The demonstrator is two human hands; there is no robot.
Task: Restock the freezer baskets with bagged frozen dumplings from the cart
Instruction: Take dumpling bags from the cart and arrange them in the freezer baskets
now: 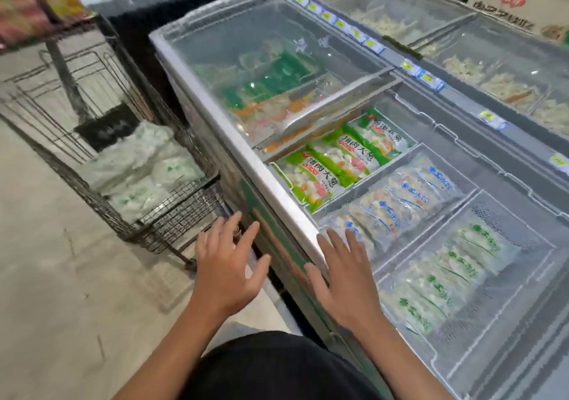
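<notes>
Chest freezer with metal front rim, sliding glass lid pushed back over far half. Open half holds three white baskets side by side. Far basket: bright green dumpling bags, overlapped in a row. Middle basket: clear bags with blue print. Near basket: clear bags with green print. Under the lid: green and orange packs, blurred. Wire shopping cart stands on concrete floor left of freezer, holding clear green-print bags. Second freezer behind.
</notes>
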